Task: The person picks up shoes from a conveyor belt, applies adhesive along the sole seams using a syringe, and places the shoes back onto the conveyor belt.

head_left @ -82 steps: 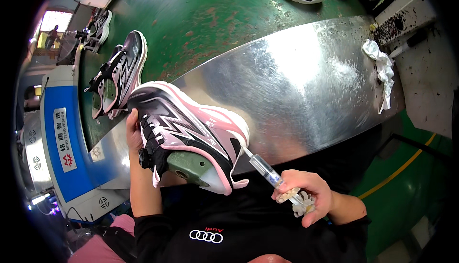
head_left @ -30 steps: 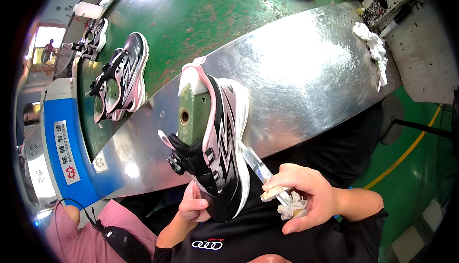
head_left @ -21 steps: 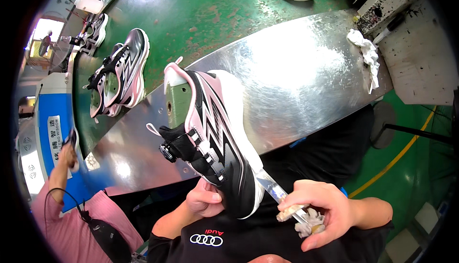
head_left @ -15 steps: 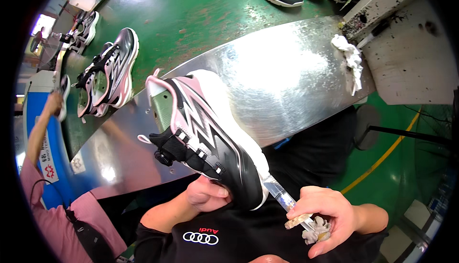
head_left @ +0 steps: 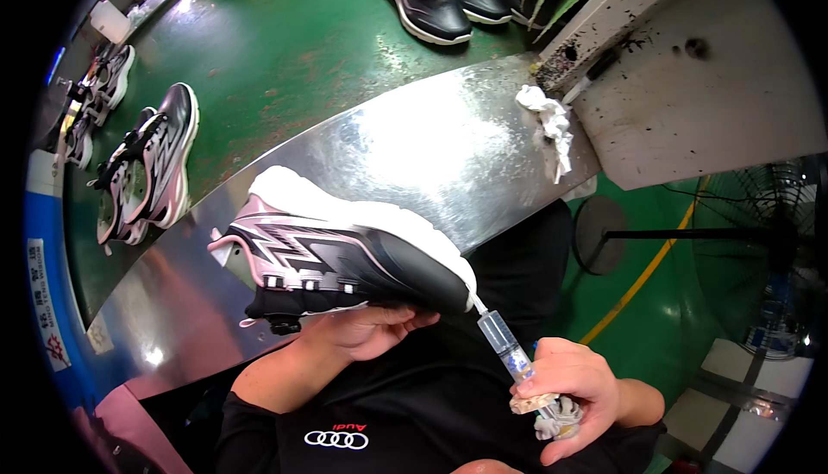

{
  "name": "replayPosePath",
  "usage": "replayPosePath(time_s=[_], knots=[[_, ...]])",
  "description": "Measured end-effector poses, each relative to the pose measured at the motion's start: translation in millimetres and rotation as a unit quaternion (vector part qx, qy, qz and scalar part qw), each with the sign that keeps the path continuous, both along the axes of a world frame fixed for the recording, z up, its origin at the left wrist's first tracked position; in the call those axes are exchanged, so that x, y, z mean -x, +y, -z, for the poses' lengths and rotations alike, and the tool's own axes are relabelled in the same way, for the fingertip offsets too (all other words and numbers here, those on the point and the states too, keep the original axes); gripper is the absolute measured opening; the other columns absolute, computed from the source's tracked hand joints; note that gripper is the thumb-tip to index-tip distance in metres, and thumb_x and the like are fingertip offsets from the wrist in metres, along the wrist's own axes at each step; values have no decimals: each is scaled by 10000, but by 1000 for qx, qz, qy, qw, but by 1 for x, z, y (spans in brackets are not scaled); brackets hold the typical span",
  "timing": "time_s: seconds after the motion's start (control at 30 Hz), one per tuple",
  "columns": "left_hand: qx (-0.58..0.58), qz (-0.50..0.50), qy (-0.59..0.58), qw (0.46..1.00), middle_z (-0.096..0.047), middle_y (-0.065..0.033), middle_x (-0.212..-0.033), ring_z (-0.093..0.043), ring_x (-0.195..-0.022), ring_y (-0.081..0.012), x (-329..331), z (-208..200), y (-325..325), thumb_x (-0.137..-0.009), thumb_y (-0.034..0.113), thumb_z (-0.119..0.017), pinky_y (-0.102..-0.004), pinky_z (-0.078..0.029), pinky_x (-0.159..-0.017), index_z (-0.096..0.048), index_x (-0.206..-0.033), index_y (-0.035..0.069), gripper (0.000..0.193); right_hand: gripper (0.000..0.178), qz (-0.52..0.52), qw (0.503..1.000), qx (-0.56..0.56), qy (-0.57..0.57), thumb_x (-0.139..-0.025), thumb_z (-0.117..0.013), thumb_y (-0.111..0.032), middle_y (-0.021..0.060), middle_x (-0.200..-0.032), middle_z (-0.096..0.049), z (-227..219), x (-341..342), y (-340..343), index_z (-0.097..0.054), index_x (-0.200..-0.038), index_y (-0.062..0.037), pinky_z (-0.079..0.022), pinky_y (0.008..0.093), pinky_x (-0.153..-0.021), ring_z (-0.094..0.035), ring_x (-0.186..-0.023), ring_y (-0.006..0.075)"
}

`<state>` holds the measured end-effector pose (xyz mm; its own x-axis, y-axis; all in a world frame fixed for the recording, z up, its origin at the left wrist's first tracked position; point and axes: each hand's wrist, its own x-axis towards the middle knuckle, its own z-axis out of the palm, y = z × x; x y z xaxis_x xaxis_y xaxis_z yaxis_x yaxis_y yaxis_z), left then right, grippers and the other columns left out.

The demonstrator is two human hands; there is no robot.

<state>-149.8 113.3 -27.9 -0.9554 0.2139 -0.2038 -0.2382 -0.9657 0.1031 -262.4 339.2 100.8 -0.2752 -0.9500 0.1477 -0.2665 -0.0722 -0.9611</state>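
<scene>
A black, pink and white sneaker (head_left: 362, 254) lies tipped on its side above the metal ledge, its white sole facing away from me. My left hand (head_left: 375, 330) grips it from underneath near the forefoot, with some fingers hidden behind the upper. In my right hand (head_left: 573, 392) is a clear plastic syringe (head_left: 502, 340), closed between fingers and thumb. The syringe's thin tip meets the edge of the sole at the toe. Crumpled pale material (head_left: 559, 418) is wrapped round the plunger end, and a beige band sits by my fingers.
A metal ledge (head_left: 319, 155) borders the green conveyor belt (head_left: 285, 51). More sneakers (head_left: 155, 163) stand on the belt at left, others (head_left: 427, 4) at the far side. A crumpled white tissue (head_left: 548, 129) lies near the grey panel (head_left: 690, 86). A fan (head_left: 759, 241) stands at right.
The sneaker has rolled so more of its side and sole edge shows, and its heel has dropped lower. The syringe tip stays at the toe. The co-worker's arm has left the view.
</scene>
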Motion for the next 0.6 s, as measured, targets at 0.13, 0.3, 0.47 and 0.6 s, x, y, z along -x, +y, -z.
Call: replayPosePath(time_s=[0.13, 0.3, 0.47, 0.6], knots=[[-1, 4, -14, 1000, -506, -42, -1301, -514, -1179, -208, 6, 2, 0, -818, -78, -582, -352, -485, -942, -417, -1338, 219, 621, 690, 14, 998, 24, 48, -620, -827, -421, 83, -890, -677, 6, -4, -2, -583, -1110, 0, -345, 283, -561, -567, -657, 174], [2, -11, -23, 1000, -614, -50, -1145, -568, -1093, -177, 9, 8, 2, -823, -51, -600, -327, -477, -936, -574, -1171, 136, 395, 602, 29, 994, 17, 108, -646, -812, -374, 55, -863, -652, 6, -11, -10, -590, -1073, -12, -334, 282, -549, -483, -573, 170], [6, -12, -44, 999, -647, -52, -1078, -593, -1035, -167, 17, 5, 5, -828, -25, -613, -311, -471, -928, -631, -1072, 96, 273, 599, 36, 986, -1, 163, -638, -807, -380, 44, -802, -628, 12, -16, -11, -595, -1068, -20, -325, 276, -512, -407, -527, 171], [6, -20, -24, 999, -641, -64, -1095, -592, -1051, -175, 22, 3, 6, -839, -8, -609, -293, -483, -915, -628, -1071, 88, 252, 585, 57, 973, -2, 223, -630, -805, -387, 30, -758, -602, 18, -22, -12, -606, -1057, -41, -317, 259, -475, -395, -515, 160]])
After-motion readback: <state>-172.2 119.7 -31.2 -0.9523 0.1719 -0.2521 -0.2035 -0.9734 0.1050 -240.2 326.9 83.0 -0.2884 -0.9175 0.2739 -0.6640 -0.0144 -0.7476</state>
